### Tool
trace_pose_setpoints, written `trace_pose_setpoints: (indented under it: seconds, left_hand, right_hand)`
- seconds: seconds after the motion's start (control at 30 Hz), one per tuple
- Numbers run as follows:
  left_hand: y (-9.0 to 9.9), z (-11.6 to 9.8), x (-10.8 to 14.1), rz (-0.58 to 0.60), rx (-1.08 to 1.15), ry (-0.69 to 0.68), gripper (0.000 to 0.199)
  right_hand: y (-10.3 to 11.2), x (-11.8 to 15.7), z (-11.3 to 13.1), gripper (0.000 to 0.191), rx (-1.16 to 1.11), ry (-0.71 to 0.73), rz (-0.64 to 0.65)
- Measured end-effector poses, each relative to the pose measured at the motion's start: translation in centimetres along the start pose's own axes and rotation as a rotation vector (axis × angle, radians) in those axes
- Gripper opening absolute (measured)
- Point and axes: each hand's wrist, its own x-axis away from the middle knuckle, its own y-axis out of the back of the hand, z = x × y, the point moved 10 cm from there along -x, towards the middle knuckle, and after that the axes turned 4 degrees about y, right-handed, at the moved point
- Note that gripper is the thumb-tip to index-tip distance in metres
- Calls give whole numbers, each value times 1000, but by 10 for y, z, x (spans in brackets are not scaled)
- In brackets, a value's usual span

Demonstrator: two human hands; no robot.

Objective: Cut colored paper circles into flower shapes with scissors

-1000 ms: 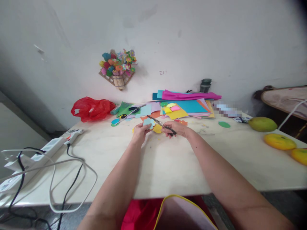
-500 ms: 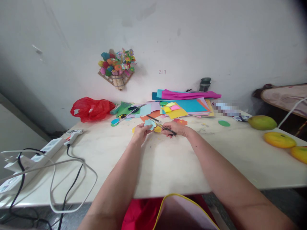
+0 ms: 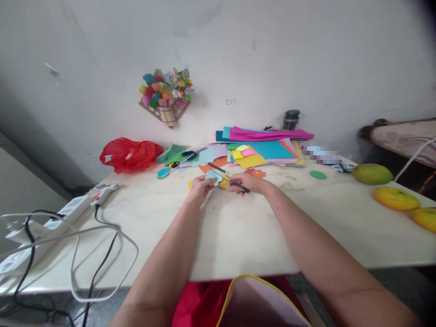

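Observation:
A light blue paper flower (image 3: 214, 176) with a scalloped edge is pinched in my left hand (image 3: 200, 187). My right hand (image 3: 245, 182) grips a pair of scissors (image 3: 242, 186) by the dark handles, fingers wrapped around them. The blades point left and lie at the flower's right side; whether they bite into the paper is too small to tell. Yellow paper pieces (image 3: 224, 183) lie on the table just beneath and between my hands. An orange-red paper flower (image 3: 256, 173) rests behind my right hand. A dark pen-like stick (image 3: 218, 168) lies just beyond the blue flower.
Stacked coloured paper (image 3: 272, 152) lies along the wall, with a second pair of scissors (image 3: 194, 154) to its left. A red plastic bag (image 3: 129, 154) sits at back left. A power strip (image 3: 73, 206) and cables occupy the left; mangoes (image 3: 397, 198) and a green paper disc (image 3: 318, 175) the right.
The scissor blades have shifted slightly left, closer over the blue flower. My left hand stays in nearly the same place, still holding the flower.

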Motion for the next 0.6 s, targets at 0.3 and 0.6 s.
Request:
trace_pose_setpoints:
  seconds: [0.3,0.6]
  left_hand:
    - [-1,-2,1,-18,17,-4,24]
    - [-1,-1,2,-22,18,2,24]
  right_hand:
    - [-1,-2,-1,26,-30,36,5]
    - [-2,1,6,26,-52,34,8]
